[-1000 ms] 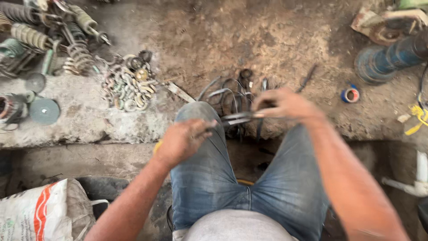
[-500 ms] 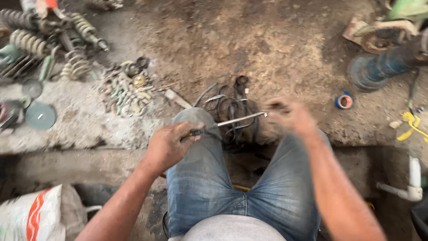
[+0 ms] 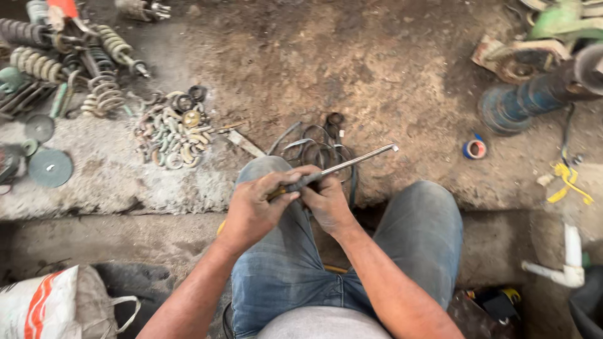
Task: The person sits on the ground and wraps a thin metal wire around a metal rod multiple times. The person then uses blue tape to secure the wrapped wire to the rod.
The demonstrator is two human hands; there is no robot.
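Tool handle (image 3: pixel 286 187) hidden inside both fists; sack (image 3: pixel 44 307) and green machine (image 3: pixel 559 19) cut by edges.

Soft, even daylight falls from above with faint shadows and no glare; focus is sharp, with wide-angle stretching at the edges.

the rod (image 3: pixel 352 162) is smooth, shiny grey metal. the jeans (image 3: pixel 282 270) are faded matt blue denim. the ground (image 3: pixel 314 63) is rough, crumbly dirt; the coil springs (image 3: pixel 107 94) are dull, grimy metal.
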